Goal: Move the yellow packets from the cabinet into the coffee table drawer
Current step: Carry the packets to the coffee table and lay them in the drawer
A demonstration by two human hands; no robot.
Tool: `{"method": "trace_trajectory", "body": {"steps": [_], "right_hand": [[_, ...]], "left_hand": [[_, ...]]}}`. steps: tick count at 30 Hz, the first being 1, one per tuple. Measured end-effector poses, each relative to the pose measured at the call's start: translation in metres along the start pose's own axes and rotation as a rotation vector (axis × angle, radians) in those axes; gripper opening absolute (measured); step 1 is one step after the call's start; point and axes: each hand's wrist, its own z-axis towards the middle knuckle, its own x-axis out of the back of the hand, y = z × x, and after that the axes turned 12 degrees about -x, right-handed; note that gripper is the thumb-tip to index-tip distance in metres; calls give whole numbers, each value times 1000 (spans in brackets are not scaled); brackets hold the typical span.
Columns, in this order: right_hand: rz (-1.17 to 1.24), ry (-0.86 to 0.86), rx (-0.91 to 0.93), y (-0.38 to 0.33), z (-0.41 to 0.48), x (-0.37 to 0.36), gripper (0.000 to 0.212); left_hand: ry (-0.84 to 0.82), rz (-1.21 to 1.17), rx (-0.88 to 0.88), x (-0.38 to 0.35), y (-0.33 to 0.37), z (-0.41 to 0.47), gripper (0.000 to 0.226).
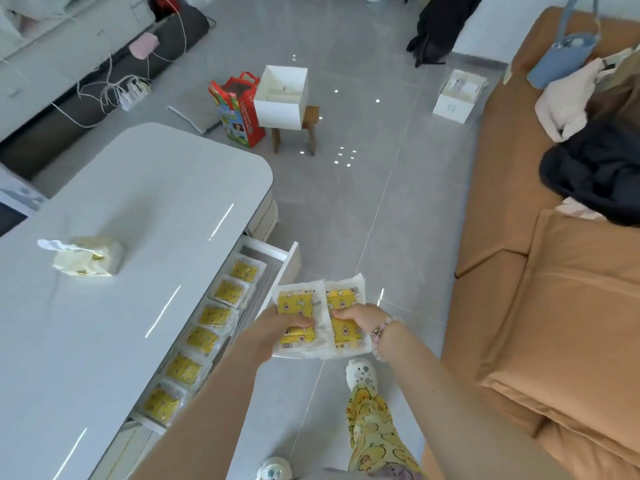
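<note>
The person is standing beside the table (138, 202), and its drawer (289, 261) is hanging open. A row (207, 337) of yellow packets is already lying inside the drawer, one after another. Six are showing. An arm is hiding the near end, so there may be more. The far end of the drawer is looking bare, so there seems to be room left.

The left hand (277, 329) is gripping the left packet (298, 306), with its fingers curled over the front. The right hand (360, 318) is gripping the right packet (343, 299) the same way. The two hands are close together. The two packets are sitting side by side, with their edges overlapping a little. They are hanging in the air just beside the drawer's front, not inside it yet.

So I am guessing a big part of the job is done. These two packets are waiting to go in. I cannot tell if more are sitting in the cabinet, because I am not seeing it for sure.
</note>
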Motion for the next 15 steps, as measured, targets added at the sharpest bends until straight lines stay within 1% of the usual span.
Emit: {"method": "trace_trajectory", "body": {"steps": [3, 6, 7, 12, 15], "right_hand": [[-67, 2, -15, -28, 14, 39, 39], [-205, -1, 18, -66, 31, 60, 55], [-228, -18, 18, -80, 35, 62, 56], [-370, -90, 35, -123, 53, 53, 55], [-400, -118, 19, -140, 63, 41, 43]], "left_hand": [[41, -49, 0, -28, 19, 23, 25], [129, -133, 3, -40, 40, 43, 24], [159, -152, -2, -39, 46, 49, 25], [289, -204, 22, -25, 60, 65, 24], [345, -245, 63, -13, 60, 78, 24]]}}
